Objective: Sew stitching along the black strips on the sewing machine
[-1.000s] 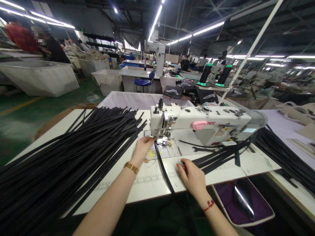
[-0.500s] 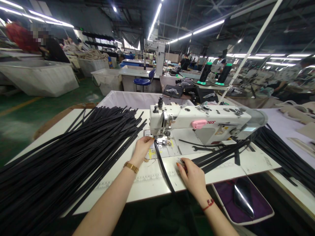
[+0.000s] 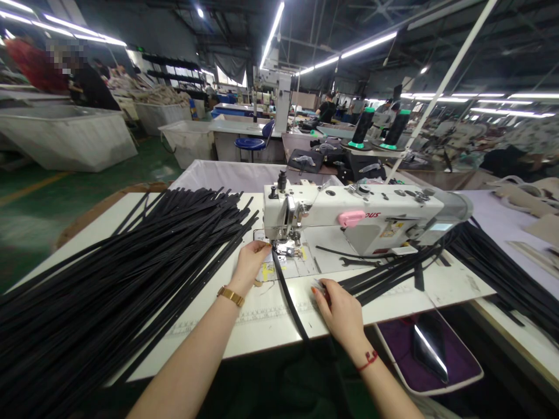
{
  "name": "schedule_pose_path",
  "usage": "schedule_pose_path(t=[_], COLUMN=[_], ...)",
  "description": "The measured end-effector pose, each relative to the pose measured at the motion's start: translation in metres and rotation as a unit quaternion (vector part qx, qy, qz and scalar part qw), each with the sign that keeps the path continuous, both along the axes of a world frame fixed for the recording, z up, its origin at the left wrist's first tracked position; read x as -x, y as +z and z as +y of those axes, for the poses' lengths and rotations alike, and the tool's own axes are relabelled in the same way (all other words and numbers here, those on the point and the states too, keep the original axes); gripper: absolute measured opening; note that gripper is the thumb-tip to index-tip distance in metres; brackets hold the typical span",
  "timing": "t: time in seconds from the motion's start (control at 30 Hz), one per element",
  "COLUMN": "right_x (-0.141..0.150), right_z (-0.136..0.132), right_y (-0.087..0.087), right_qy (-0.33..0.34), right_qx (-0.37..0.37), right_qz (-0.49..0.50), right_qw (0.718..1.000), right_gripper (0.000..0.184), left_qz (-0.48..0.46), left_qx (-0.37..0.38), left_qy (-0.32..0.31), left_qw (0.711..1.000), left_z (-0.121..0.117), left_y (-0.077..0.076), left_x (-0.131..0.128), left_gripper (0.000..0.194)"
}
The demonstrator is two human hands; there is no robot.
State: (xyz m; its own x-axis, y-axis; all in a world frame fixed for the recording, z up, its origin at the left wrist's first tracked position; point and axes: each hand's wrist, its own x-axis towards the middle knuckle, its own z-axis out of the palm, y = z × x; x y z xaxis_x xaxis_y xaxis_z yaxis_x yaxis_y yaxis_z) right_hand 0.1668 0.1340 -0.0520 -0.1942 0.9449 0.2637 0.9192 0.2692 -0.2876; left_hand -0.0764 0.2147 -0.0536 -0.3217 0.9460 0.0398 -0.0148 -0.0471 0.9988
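A black strap (image 3: 286, 291) runs from under the presser foot of the white sewing machine (image 3: 314, 203) down over the table's front edge. My left hand (image 3: 251, 262) is closed in a pinch on this strap, right beside the needle area. Further right, my right hand (image 3: 343, 308) is closed around a small tool with a pale pointed metal tip (image 3: 319, 284), which looks like thread snips; the fingers hide most of it. The right hand is apart from the strap, just above the table's front edge.
A big pile of black straps (image 3: 144, 262) covers the table's left side. More straps (image 3: 393, 273) lie under the machine arm, near a wrench (image 3: 360, 262). A phone (image 3: 430, 349) rests on a purple pad (image 3: 402, 355) below. Two black thread cones (image 3: 361, 128) stand behind.
The view has shifted very slightly. Both hands and the strap keep the same places at the machine.
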Motion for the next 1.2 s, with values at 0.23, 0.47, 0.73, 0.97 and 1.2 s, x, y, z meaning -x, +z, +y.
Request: schedule_pose_path(t=[0.23,0.47,0.73,0.97,1.2], right_x=[0.0002,0.0009,0.0004,0.0002,0.0002], right_z=[-0.0005,-0.0008,-0.0015,-0.0007,-0.001], right_y=[0.0003,0.0012,0.001,0.0012,0.0012], right_qy=[-0.003,-0.004,-0.006,-0.006,-0.005], right_qx=[-0.004,-0.003,0.003,0.001,0.0], right_qz=[0.002,0.002,-0.003,-0.001,0.006], right_qw=[1.0,1.0,1.0,1.0,1.0], right_gripper=[0.027,0.027,0.027,0.026,0.026], left_qz=[-0.003,-0.008,0.015,0.036,0.039], left_qx=[-0.002,0.004,0.001,-0.01,-0.007], left_qy=[-0.007,-0.007,-0.014,-0.02,-0.029], left_qw=[1.0,1.0,1.0,0.999,0.999], left_z=[0.0014,0.0001,0.0039,0.004,0.0023], left_y=[-0.0011,0.0003,-0.0071,-0.0084,-0.0094], left_x=[0.0,-0.0009,-0.0014,0.0014,0.0024], left_gripper=[0.032,0.037,0.031,0.024,0.023])
